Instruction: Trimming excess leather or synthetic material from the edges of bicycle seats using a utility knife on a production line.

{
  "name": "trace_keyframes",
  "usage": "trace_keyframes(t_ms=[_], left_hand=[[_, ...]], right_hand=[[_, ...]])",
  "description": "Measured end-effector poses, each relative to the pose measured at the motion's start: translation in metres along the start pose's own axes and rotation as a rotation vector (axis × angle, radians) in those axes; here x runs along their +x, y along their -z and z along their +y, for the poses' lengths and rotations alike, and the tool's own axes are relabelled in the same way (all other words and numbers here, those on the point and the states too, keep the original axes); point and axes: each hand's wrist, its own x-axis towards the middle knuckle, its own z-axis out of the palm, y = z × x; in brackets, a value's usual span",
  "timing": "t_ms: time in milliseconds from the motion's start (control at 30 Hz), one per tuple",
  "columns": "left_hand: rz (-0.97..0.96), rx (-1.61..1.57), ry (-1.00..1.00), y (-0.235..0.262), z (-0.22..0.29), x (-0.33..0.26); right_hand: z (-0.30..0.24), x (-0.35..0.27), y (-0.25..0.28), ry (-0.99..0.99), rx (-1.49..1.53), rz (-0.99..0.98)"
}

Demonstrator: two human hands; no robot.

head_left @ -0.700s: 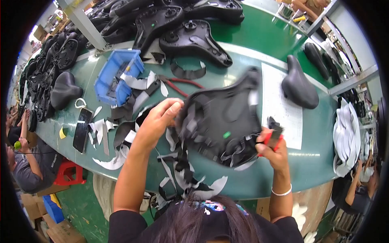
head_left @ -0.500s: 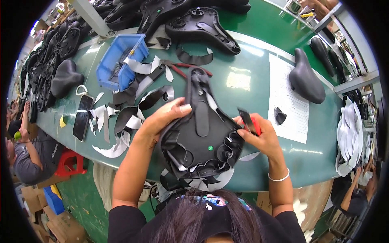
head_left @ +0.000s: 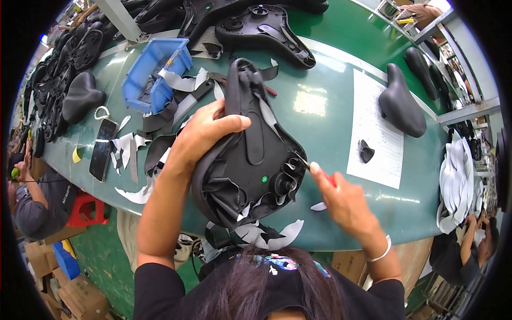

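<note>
You've got the black plastic bicycle saddle [head_left: 250,160] flipped underside-up, tilted, its narrow nose pointing away from you, held over the near edge of the green tabletop [head_left: 330,122]. Loose black cover flaps with pale backing curl around its wide rear end. Your left hand [head_left: 200,136] wraps the saddle's left edge, thumb across the underside, grip closed firmly on the shell. Your right hand [head_left: 341,197] is closed tight around a red-handled tool [head_left: 326,178], whose thin metal tip touches the saddle's right rim; a pale bracelet sits on that wrist. Just below the saddle, black and white trimmed scraps [head_left: 266,232] lie at the tabletop edge. Left of your left hand are more cut strips and a dark phone [head_left: 101,149] lying flat. Beyond them sits a blue plastic bin [head_left: 154,74] holding offcuts. To the right, a white printed sheet [head_left: 376,133] lies flat with a small black piece [head_left: 365,151] on it and a finished black saddle [head_left: 400,104] on its far corner. More black saddle shells [head_left: 266,26] are stacked at the far edge, others piled at far left. A stack of white cut pieces [head_left: 456,176] sits at the right end. Another person in a grey shirt [head_left: 34,202] is at lower left.
</note>
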Motion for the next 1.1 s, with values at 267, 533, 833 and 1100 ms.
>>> trace_keyframes(t_ms=[267,533,833,1100], left_hand=[[0.333,-0.138,-0.098,-0.007,-0.034,-0.045],[0.407,-0.244,-0.135,-0.008,-0.063,-0.077],[0.568,1.298,-0.546,-0.046,-0.026,-0.09],[-0.245,1.228,-0.753,-0.044,-0.044,-0.032]], right_hand=[[-0.07,-0.059,-0.044,-0.299,0.625,0.188],[-0.043,0.048,-0.023,-0.065,0.596,0.534],[-0.025,0.07,0.003,-0.16,0.865,0.323],[-0.019,-0.018,0.007,-0.156,0.548,0.364]])
